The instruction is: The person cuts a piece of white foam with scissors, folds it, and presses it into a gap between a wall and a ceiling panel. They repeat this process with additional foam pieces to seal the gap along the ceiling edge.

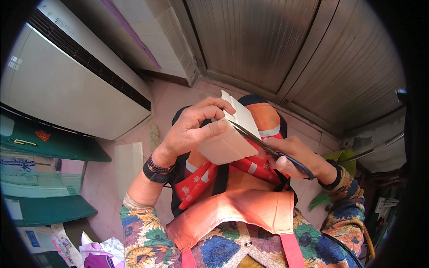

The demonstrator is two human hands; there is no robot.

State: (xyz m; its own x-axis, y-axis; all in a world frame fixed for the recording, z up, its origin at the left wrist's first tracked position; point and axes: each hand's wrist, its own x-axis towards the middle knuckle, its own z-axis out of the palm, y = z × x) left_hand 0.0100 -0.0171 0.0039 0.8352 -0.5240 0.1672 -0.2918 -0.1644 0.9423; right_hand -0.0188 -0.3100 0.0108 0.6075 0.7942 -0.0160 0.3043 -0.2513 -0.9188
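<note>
My left hand (192,127) grips a folded white piece of foam-like board (229,147), fingers curled over its top edge and thumb on its face. My right hand (297,158) is closed on dark-handled scissors (273,151), whose blades lie along the board's fold, cutting into or against it; which, I cannot tell exactly. Below them are my knees, with red snowflake-patterned cloth (194,185) and an orange apron (232,205).
A white appliance (67,89) stands left, above green shelves (53,210). A pale flat sheet (127,165) and bundled fabric (100,250) lie on the pink floor (96,183). Metal doors (241,40) are ahead. A green object (339,156) and clutter are at right.
</note>
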